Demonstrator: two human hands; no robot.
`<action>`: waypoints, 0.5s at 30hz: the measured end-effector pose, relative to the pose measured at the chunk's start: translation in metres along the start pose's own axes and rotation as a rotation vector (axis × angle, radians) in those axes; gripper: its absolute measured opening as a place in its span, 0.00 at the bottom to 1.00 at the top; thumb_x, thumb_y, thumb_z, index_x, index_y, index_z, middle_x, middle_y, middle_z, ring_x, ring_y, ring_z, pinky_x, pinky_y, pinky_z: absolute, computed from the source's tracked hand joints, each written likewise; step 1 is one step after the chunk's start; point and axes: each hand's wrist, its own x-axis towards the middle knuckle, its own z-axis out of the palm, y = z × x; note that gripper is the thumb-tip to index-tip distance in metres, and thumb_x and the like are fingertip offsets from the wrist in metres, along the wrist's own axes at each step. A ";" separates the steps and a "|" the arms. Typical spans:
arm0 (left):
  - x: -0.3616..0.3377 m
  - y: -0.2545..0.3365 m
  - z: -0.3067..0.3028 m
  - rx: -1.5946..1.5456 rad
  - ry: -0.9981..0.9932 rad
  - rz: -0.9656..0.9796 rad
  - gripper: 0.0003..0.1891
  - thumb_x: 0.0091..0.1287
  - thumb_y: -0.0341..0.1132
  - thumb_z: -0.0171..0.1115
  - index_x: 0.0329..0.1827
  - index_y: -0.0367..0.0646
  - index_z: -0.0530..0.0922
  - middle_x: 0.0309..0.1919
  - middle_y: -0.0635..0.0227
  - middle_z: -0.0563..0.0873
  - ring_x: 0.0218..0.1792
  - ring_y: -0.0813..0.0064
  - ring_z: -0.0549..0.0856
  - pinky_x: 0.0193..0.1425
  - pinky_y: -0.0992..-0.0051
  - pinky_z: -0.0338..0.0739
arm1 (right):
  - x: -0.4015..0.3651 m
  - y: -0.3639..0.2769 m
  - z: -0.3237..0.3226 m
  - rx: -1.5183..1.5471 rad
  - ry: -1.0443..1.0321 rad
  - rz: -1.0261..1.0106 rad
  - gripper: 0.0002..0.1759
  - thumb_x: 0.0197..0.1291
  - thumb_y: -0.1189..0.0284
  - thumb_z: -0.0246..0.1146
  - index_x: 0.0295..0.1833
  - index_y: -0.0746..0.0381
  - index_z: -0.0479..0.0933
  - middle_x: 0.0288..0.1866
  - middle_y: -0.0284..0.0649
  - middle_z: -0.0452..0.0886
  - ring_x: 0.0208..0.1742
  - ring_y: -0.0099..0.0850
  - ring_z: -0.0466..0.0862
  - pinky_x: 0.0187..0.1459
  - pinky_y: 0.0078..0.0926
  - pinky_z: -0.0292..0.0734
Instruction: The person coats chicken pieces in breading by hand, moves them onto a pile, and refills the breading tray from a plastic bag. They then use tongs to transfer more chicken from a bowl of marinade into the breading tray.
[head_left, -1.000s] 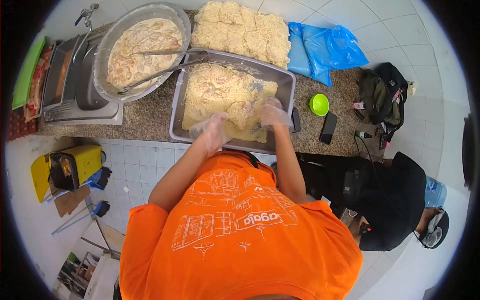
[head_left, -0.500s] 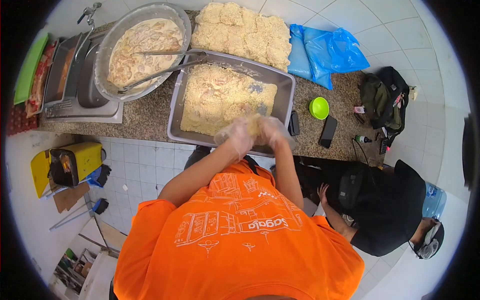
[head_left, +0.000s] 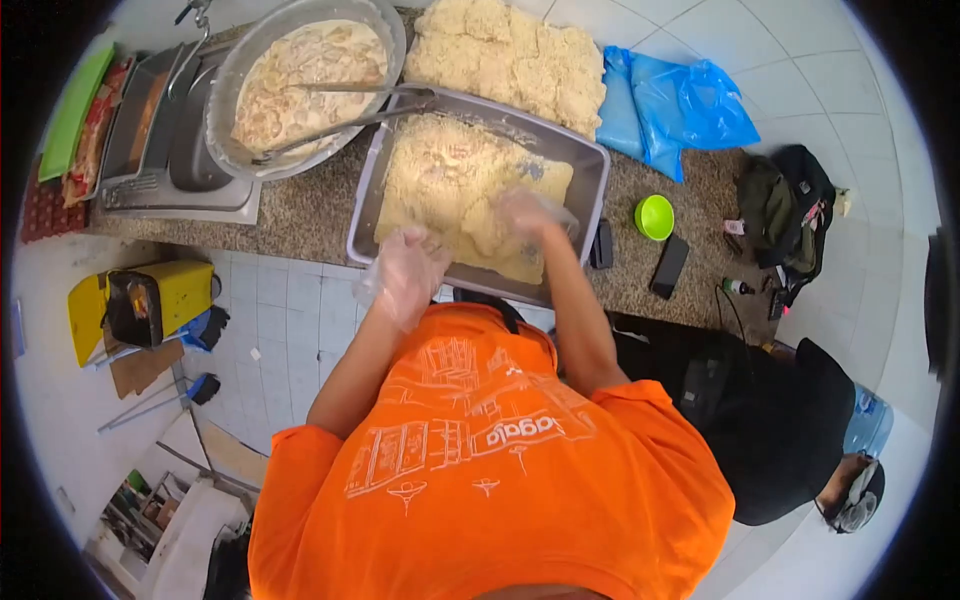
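Observation:
A grey tub [head_left: 357, 215] holds pale yellow crumbs [head_left: 430, 150] spread in a thick layer, with a few pinkish pieces showing through. My left hand [head_left: 412, 268], in a clear plastic glove, is over the tub's near left rim, fingers apart and holding nothing visible. Inside the tub, right of centre, my gloved right hand [head_left: 528, 213] reaches down to the crumbs beside a coated lump [head_left: 487, 225]; motion blurs its fingers. Metal tongs [head_left: 345, 128] lie across the tub's far left corner and the bowl.
A large bowl [head_left: 218, 110] of pieces in creamy batter stands left, near the sink [head_left: 195, 150]. Coated pieces [head_left: 500, 60] are stacked behind the tub. Blue bags [head_left: 680, 105], a green cup [head_left: 654, 217] and a phone [head_left: 669, 267] lie right. A person in black [head_left: 770, 430] is at the right.
My hands were together over the tub's near edge around a yellowish piece. They have separated: the left moved left and the right moved farther into the tub. The view has shifted slightly.

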 end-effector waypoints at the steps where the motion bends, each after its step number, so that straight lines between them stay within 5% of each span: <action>1: 0.006 0.002 0.006 0.008 -0.007 0.052 0.17 0.62 0.39 0.51 0.49 0.37 0.64 0.56 0.52 0.66 0.62 0.56 0.65 0.70 0.56 0.58 | 0.004 0.008 -0.008 0.140 -0.023 0.001 0.12 0.63 0.65 0.54 0.41 0.61 0.77 0.43 0.38 0.83 0.47 0.29 0.81 0.50 0.31 0.73; 2: 0.008 0.004 0.009 0.008 -0.017 0.055 0.17 0.62 0.39 0.51 0.49 0.37 0.64 0.56 0.52 0.66 0.62 0.56 0.65 0.70 0.56 0.58 | -0.002 0.001 -0.016 0.133 -0.015 -0.002 0.12 0.63 0.65 0.54 0.41 0.61 0.77 0.43 0.38 0.83 0.47 0.29 0.81 0.50 0.31 0.73; 4: 0.006 0.002 0.009 0.077 0.073 0.049 0.26 0.62 0.39 0.51 0.59 0.32 0.60 0.64 0.46 0.60 0.68 0.52 0.60 0.75 0.56 0.51 | -0.027 -0.025 -0.028 -0.398 0.375 0.009 0.11 0.63 0.65 0.56 0.39 0.63 0.77 0.37 0.39 0.83 0.40 0.29 0.81 0.43 0.31 0.74; 7: 0.003 0.003 0.009 0.054 0.029 0.006 0.35 0.62 0.40 0.52 0.68 0.29 0.52 0.71 0.42 0.52 0.74 0.50 0.52 0.78 0.57 0.43 | 0.006 0.080 0.058 -0.865 0.102 -0.020 0.15 0.56 0.64 0.61 0.39 0.64 0.83 0.43 0.48 0.84 0.46 0.42 0.83 0.48 0.37 0.75; 8: 0.007 0.004 0.009 0.057 0.024 0.006 0.35 0.62 0.40 0.52 0.68 0.29 0.52 0.71 0.42 0.52 0.74 0.50 0.52 0.78 0.57 0.43 | 0.004 0.064 0.047 -0.867 0.106 -0.018 0.15 0.56 0.64 0.61 0.39 0.64 0.83 0.43 0.48 0.84 0.46 0.42 0.83 0.48 0.37 0.75; 10: 0.015 -0.001 0.003 0.050 0.078 -0.008 0.23 0.66 0.38 0.47 0.58 0.29 0.61 0.64 0.43 0.63 0.65 0.49 0.65 0.74 0.56 0.55 | -0.020 -0.009 0.007 0.203 0.141 0.545 0.25 0.52 0.56 0.66 0.48 0.64 0.81 0.50 0.50 0.83 0.51 0.43 0.81 0.52 0.37 0.74; 15: 0.024 0.000 -0.001 0.078 0.060 -0.023 0.26 0.67 0.41 0.46 0.62 0.28 0.59 0.65 0.42 0.62 0.67 0.47 0.63 0.75 0.56 0.53 | -0.042 -0.069 -0.024 0.200 0.134 0.572 0.31 0.55 0.58 0.65 0.62 0.63 0.72 0.55 0.52 0.80 0.55 0.45 0.81 0.56 0.36 0.73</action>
